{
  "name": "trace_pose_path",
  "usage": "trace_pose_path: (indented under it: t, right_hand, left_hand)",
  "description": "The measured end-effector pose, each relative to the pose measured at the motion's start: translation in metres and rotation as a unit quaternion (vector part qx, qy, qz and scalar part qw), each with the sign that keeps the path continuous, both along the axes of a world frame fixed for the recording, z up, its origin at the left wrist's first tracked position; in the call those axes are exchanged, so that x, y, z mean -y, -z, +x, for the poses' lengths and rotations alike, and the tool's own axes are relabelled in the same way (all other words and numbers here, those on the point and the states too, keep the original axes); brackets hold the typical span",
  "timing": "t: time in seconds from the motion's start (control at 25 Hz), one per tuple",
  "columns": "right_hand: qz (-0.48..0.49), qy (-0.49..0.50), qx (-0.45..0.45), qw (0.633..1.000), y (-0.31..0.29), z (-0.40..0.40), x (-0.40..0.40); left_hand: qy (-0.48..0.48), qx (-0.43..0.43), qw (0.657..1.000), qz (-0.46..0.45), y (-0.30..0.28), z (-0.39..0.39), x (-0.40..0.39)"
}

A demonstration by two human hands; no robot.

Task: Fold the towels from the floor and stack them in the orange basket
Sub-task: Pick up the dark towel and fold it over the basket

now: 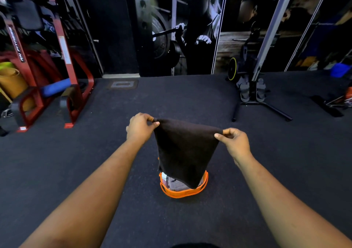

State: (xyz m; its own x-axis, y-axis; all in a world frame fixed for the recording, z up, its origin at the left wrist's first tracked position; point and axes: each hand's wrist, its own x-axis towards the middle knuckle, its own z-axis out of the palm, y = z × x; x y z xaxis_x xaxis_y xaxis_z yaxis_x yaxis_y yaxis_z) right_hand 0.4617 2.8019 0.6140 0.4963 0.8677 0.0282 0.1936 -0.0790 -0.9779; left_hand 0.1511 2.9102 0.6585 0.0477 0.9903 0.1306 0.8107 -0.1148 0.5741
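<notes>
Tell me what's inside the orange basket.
The basket holds light grey folded cloth, likely towels. The dark towel, pinched by the left hand and right hand, hangs in front and hides most of the inside.

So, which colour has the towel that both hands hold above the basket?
Dark brown, nearly black. The towel shows best in the head view, the only one.
</notes>
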Motion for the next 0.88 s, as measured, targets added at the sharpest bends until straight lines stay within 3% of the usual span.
trace_pose_path:
  t: [0.08, 0.24, 0.36, 0.48, 0.56, 0.6, 0.68, 0.72, 0.76, 0.88]
  right_hand:
    - [0.032, 0.015, 0.003, 0.999, 0.001, 0.002, 0.001]
    - [0.083, -0.007, -0.034, 0.996, -0.003, 0.006, 0.0]
    - [0.123, -0.013, -0.024, 0.992, -0.019, 0.006, -0.002]
    - [0.219, -0.007, -0.155, 0.963, -0.043, 0.005, -0.005]
    - [0.179, -0.079, -0.224, 0.955, -0.039, 0.003, -0.003]
    - [0.111, -0.135, -0.205, 0.963, -0.028, -0.001, 0.002]
    - [-0.004, -0.218, -0.129, 0.967, 0.004, -0.016, 0.016]
    - [-0.01, -0.211, -0.127, 0.969, 0.015, -0.024, 0.02]
    - [0.001, -0.188, -0.166, 0.968, 0.02, -0.031, 0.019]
    - [0.028, -0.135, -0.296, 0.945, 0.004, -0.043, 0.014]
  left_hand:
    - [0.027, -0.011, 0.999, 0.038, -0.001, 0.002, -0.002]
    - [0.063, 0.228, 0.972, 0.01, -0.002, 0.005, 0.002]
    - [0.086, 0.338, 0.936, 0.039, -0.008, 0.007, 0.006]
    - [0.095, 0.458, 0.883, 0.036, -0.033, 0.019, 0.013]
    - [0.124, 0.515, 0.848, 0.018, -0.059, 0.034, 0.021]
    - [0.126, 0.54, 0.832, 0.007, -0.074, 0.042, 0.023]
    - [0.109, 0.573, 0.812, -0.03, -0.089, 0.047, 0.014]
    - [0.118, 0.584, 0.801, -0.063, -0.087, 0.041, 0.01]
    - [0.147, 0.569, 0.802, -0.105, -0.077, 0.034, 0.005]
    - [0.203, 0.396, 0.85, -0.283, 0.006, -0.002, 0.029]
